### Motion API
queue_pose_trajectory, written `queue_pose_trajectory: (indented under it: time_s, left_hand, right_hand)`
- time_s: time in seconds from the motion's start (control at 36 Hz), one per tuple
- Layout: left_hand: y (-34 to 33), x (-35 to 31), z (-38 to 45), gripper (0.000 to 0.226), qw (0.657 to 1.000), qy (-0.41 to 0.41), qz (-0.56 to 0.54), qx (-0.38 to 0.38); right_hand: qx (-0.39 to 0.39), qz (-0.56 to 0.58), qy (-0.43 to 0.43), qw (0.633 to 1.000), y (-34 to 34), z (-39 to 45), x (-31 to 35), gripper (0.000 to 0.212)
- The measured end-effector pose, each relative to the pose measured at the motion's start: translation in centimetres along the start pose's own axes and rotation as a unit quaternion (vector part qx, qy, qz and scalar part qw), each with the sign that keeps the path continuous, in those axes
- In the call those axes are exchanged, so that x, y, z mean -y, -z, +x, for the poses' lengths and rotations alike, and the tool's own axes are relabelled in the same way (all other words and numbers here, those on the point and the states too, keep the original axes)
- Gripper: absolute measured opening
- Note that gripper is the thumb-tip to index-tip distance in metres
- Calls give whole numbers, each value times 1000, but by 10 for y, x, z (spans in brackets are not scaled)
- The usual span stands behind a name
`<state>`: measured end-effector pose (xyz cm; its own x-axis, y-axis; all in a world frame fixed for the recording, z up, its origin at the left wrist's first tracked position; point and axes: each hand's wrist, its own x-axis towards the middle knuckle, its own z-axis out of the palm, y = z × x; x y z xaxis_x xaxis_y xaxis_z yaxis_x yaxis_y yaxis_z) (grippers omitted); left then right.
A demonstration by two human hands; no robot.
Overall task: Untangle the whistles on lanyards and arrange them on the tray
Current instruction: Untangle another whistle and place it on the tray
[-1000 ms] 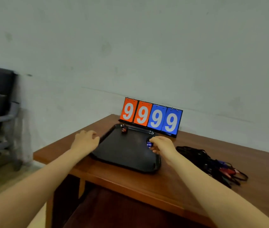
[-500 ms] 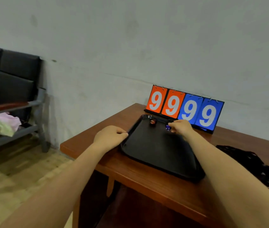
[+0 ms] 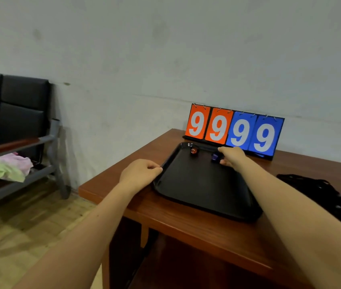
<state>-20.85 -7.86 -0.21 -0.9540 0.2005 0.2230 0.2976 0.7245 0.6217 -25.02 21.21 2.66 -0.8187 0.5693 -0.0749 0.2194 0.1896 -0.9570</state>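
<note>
Against a pale wall, a wooden desk [image 3: 186,217] carries a black tray [image 3: 202,184] before a flip scoreboard [image 3: 235,131] reading 9999. My left hand [image 3: 139,174] curls closed on the tray's left rim. My right hand [image 3: 231,156] pinches a blue whistle [image 3: 214,157] at the tray's far end, just right of a red whistle [image 3: 193,151]. Tangled black lanyards [image 3: 323,195] lie heaped on the desk's right side.

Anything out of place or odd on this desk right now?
Mostly tidy. The tray sits skewed to the desk edge, holding only a red whistle and a blue whistle at its far end. A tangled heap of lanyards lies off the tray at the right.
</note>
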Motion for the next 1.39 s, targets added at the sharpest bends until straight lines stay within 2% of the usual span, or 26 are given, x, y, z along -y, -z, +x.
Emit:
queue_pose_trajectory:
  time_s: [0.11, 0.25, 0.33, 0.44, 0.61, 0.86, 0.92, 1.03, 1.08, 1.22, 1.33, 1.39]
  left_hand:
    - [1, -2, -3, 25, 1000, 0, -6, -1]
    - [7, -16, -18, 25, 989, -34, -103, -95]
    - [6, -25, -22, 17, 991, -52, -45, -115]
    - [-10, -80, -23, 18, 990, -93, -11, -102]
    - [-61, -171, -33, 19, 984, -167, -64, -15]
    - [-159, -264, -63, 19, 955, -272, -43, 108]
    - [-176, -278, -70, 20, 948, -296, -13, 115]
    - [-204, -298, -76, 43, 933, -329, 77, 124]
    - [-216, -307, -75, 46, 928, -342, 94, 111]
    - [-235, -319, -65, 35, 928, -350, 77, 107]
    - [-240, -319, -53, 23, 940, -327, 65, 77]
    - [-242, -319, -46, 24, 947, -309, 64, 60]
  right_hand:
    - [4, -36, 56, 998, 26, -30, -1, 21]
    - [57, -95, 151, 982, 87, -75, -5, 24]
    - [59, -112, 199, 972, 123, -95, -11, 21]
    - [15, -132, 238, 962, 183, -112, -22, 18]
    - [-64, -116, 218, 967, 241, -110, -53, 21]
    - [-84, -203, 229, 948, 293, -99, -99, 19]
    - [-86, -204, 245, 944, 298, -99, -104, 21]
    - [-85, -203, 271, 937, 304, -93, -120, 23]
    - [-89, -193, 265, 941, 309, -87, -126, 25]
    - [-161, -119, 217, 955, 319, -74, -129, 24]
    - [-187, -214, 150, 947, 324, -66, -134, 17]
    - [-179, -259, 125, 941, 327, -64, -135, 21]
